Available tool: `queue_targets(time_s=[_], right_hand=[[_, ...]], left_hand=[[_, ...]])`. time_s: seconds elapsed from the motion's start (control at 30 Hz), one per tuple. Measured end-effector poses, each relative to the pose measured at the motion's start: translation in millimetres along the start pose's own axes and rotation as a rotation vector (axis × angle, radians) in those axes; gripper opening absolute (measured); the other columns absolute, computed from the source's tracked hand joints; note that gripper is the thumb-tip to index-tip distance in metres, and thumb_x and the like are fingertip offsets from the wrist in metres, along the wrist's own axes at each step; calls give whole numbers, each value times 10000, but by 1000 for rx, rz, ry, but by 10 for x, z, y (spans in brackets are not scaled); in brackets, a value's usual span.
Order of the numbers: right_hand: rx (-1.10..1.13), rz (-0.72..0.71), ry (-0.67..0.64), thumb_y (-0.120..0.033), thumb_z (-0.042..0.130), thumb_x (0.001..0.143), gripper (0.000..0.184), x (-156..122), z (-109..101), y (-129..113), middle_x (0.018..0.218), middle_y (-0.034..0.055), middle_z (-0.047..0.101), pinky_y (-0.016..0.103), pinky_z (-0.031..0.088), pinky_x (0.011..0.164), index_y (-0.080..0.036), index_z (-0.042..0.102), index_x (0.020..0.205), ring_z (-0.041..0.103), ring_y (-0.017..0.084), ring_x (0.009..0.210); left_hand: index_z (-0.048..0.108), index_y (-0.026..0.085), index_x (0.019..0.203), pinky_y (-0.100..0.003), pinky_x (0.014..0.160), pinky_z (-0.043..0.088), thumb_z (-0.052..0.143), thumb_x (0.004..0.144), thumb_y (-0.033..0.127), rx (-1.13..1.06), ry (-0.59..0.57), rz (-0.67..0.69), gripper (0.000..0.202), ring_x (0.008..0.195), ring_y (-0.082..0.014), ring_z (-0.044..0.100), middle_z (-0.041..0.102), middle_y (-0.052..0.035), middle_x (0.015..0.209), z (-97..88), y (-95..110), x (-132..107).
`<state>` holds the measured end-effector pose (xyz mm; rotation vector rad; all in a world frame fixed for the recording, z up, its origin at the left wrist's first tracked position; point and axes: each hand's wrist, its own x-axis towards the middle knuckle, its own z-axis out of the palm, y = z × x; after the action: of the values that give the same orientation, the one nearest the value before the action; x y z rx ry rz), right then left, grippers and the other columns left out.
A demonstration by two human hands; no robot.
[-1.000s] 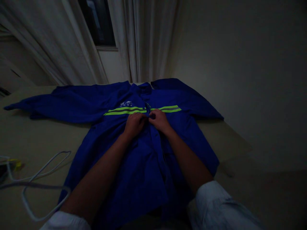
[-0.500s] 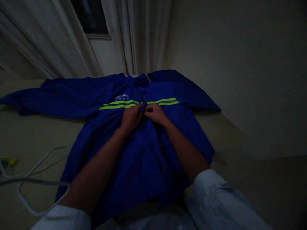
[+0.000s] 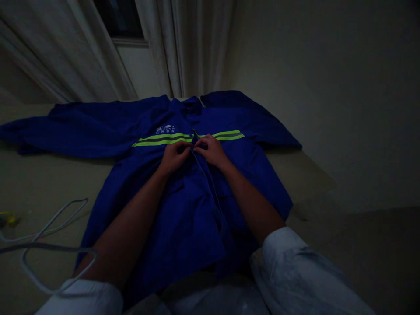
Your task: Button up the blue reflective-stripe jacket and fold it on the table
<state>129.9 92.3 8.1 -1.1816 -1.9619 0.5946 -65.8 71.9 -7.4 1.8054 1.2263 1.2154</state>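
A blue work jacket [image 3: 187, 205] lies spread out, collar away from me, with yellow-green reflective stripes across its chest and a white logo on the left side of the view. At the front edge, just below the stripe, my left hand [image 3: 174, 156] pinches the jacket's cloth between thumb and fingers. Close beside it, my right hand [image 3: 211, 151] pinches the opposite side of the same front opening. The fingertips of both hands nearly meet there. A button shows on the front edge below my hands, and the opening runs apart further down. What exactly sits between the fingertips is too small to make out.
The jacket rests on a pale table-like surface [image 3: 49, 179]. A white cable [image 3: 52, 227] loops at the left, near my left forearm, beside a small yellow object [image 3: 9, 218]. Curtains [image 3: 193, 48] hang behind, and a wall [image 3: 328, 96] stands at the right.
My hands have shifted slightly, with the fingers more arched and the fingertips drawn together at the front edge. The button below them now shows. The view has tilted a little.
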Motion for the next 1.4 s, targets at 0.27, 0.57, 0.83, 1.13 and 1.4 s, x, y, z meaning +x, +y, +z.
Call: queue_targets(time_s=[0.27, 0.57, 0.83, 1.13, 1.4], right_hand=[[-45, -39, 11, -217, 759, 882, 40, -36, -3, -95, 994, 25, 608, 315, 481, 865, -200, 765, 918, 587, 166, 861], [-76, -128, -19, -239, 672, 957, 98, -79, -17, -133, 1118, 53, 580, 307, 493, 889, -200, 732, 1023, 588, 174, 918], [-52, -195, -21, -236, 657, 952, 111, -95, -6, -173, 1119, 64, 566, 338, 483, 967, -194, 698, 1047, 580, 205, 1029], [-20, -172, -19, -291, 733, 923, 114, -90, -10, -183, 1079, 49, 566, 319, 497, 885, -194, 725, 983, 571, 179, 907], [-234, -314, -66, -219, 570, 1024, 197, -115, 35, -187, 1236, 82, 514, 350, 499, 926, -249, 724, 1143, 552, 215, 1024]], left_hand=[[791, 173, 993, -350, 799, 596, 881, 690, 569, -250, -19, -113, 507, 876, -244, 742, 809, -92, 942, -28, -76, 45], [781, 175, 969, -379, 872, 589, 926, 636, 501, -347, -19, -161, 488, 902, -238, 729, 791, -76, 946, -47, -76, 52], [774, 181, 939, -348, 853, 582, 991, 526, 391, -486, -66, -264, 512, 819, -181, 705, 763, -35, 869, -183, -60, 93], [779, 192, 946, -327, 840, 558, 977, 567, 474, -441, -104, -265, 511, 836, -190, 691, 767, -43, 904, -232, -17, 91], [735, 172, 884, -337, 877, 540, 941, 576, 445, -454, -46, -292, 461, 858, -201, 691, 764, -46, 905, -152, -59, 144]])
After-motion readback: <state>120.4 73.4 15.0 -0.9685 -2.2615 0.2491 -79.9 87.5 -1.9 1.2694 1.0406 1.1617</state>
